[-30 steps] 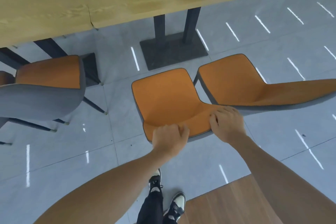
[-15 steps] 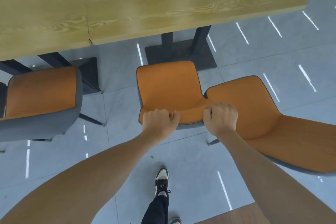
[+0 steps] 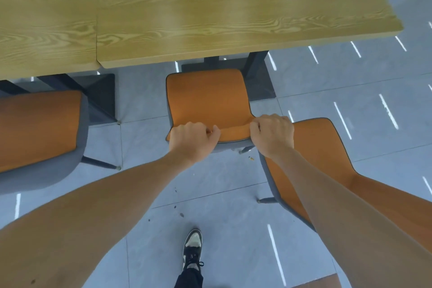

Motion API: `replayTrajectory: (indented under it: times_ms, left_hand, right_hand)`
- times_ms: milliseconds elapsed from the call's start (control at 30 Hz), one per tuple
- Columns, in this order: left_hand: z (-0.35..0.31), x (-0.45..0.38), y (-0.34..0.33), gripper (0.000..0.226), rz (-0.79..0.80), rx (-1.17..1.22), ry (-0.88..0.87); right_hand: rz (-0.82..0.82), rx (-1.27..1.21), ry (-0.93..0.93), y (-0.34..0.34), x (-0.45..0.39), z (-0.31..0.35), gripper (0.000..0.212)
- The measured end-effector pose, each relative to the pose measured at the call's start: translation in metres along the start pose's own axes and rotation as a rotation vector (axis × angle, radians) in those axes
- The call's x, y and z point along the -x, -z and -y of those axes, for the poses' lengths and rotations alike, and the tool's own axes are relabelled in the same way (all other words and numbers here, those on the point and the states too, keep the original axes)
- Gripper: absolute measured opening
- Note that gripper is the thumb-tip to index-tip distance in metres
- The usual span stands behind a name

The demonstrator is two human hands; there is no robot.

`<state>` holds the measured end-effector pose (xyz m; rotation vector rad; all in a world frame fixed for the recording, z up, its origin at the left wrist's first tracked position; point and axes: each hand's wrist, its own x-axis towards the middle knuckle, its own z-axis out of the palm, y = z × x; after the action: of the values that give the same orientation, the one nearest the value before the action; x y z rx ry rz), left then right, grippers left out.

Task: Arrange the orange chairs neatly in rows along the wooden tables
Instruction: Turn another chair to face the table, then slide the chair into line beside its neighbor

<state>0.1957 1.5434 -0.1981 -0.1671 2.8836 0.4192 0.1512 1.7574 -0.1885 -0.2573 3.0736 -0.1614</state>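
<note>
Floor: grey tiles (image 3: 210, 194) with shiny white light streaks; a black and white shoe (image 3: 192, 244) stands at 6 o'clock.
Surface: a long wooden top (image 3: 187, 7) fills the view from 10 to 1 o'clock, on dark legs (image 3: 254, 63).
Middle chair (image 3: 208, 98): orange seat, grey shell. It sits at the center, and its front edge is right at the edge of the surface, near 12 o'clock.
Left hand (image 3: 192, 140): fingers curled tight around the top of the middle chair's back.
Right hand (image 3: 272, 134): also curled around the same chair back, just beside the left hand.
Left chair (image 3: 39, 128): at 9 o'clock, facing the surface, close to it. It looks put in place already.
Right chair (image 3: 327, 159): at 4 o'clock, turned at a slant and sitting farther from the surface than the others. Its seat edge is very near the right hand.
How far along: I think the middle chair is nearly in its spot and may need one more small push. The right chair looks like it is not lined up yet, so that job is left. Other chairs cannot be seen from this head view.
</note>
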Motion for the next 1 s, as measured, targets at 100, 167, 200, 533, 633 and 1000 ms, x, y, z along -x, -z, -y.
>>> replayTrajectory:
  times_ms: [100, 167, 200, 533, 633, 1000]
  left_hand:
    - [-0.006, 0.011, -0.001, 0.060, 0.017, 0.030, 0.029]
    - [-0.016, 0.017, 0.002, 0.055, 0.011, 0.068, 0.057]
    - [-0.021, 0.021, 0.002, 0.053, 0.004, 0.065, 0.074]
    - [-0.226, 0.137, -0.057, 0.067, 0.089, 0.093, 0.030]
    - [-0.320, 0.197, -0.100, 0.065, 0.140, 0.203, -0.001]
    - [-0.479, 0.292, -0.172, 0.057, 0.104, 0.298, 0.132]
  right_hand:
    - [0.148, -0.067, 0.087, 0.009, 0.006, -0.009, 0.046]
    - [0.215, -0.156, 0.114, 0.018, 0.017, -0.019, 0.046]
    - [0.237, -0.197, 0.111, 0.026, 0.028, -0.026, 0.047]
    - [0.466, -0.079, 0.106, 0.079, 0.181, -0.211, 0.053]
    - [0.451, -0.020, 0.106, 0.082, 0.220, -0.289, 0.048]
    - [0.091, -0.063, 0.039, 0.079, 0.320, -0.463, 0.025]
